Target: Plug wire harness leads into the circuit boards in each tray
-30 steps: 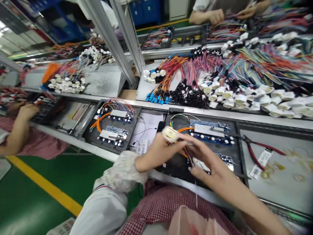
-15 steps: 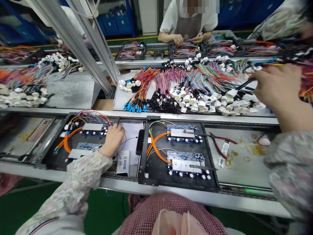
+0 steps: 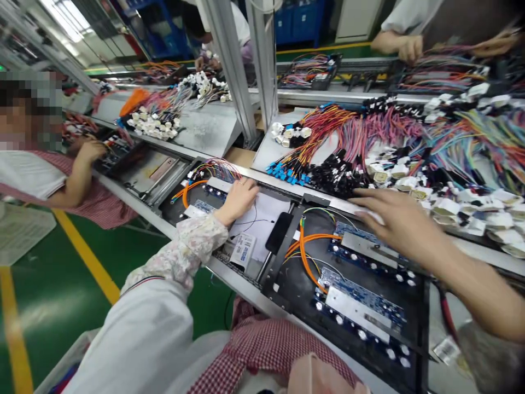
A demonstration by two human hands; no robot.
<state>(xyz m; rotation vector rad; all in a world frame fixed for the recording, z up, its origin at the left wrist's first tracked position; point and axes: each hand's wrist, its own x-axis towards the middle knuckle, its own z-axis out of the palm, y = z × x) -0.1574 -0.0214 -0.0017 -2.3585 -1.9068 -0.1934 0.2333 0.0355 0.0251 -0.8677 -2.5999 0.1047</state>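
Note:
My left hand [image 3: 239, 200] lies at the right edge of the farther black tray [image 3: 169, 203], its fingers bent over that rim. In this tray are circuit boards with silver metal plates, orange cables and a bundle of thin coloured wires [image 3: 221, 167]. My right hand [image 3: 396, 221], slightly blurred, hovers over the back of the nearer black tray [image 3: 299, 284]. Its fingers stretch leftward, apart, with nothing seen in them. Two blue circuit boards with silver plates [image 3: 359, 314] and orange cables [image 3: 305, 257] sit in the nearer tray.
Between the trays lie a black phone [image 3: 279, 231], white paper [image 3: 266, 210] and a small white box [image 3: 243, 250]. Wire harnesses with white connectors [image 3: 394, 169] and blue connectors [image 3: 287, 173] cover the shelf behind. Red-handled pliers [image 3: 447, 312] lie right. A co-worker [image 3: 77, 169] works at left.
The view has swung left. My right hand has come from the white connectors at the right to above the nearer tray, its fingers now stretched out. My left hand remains at the farther tray's edge.

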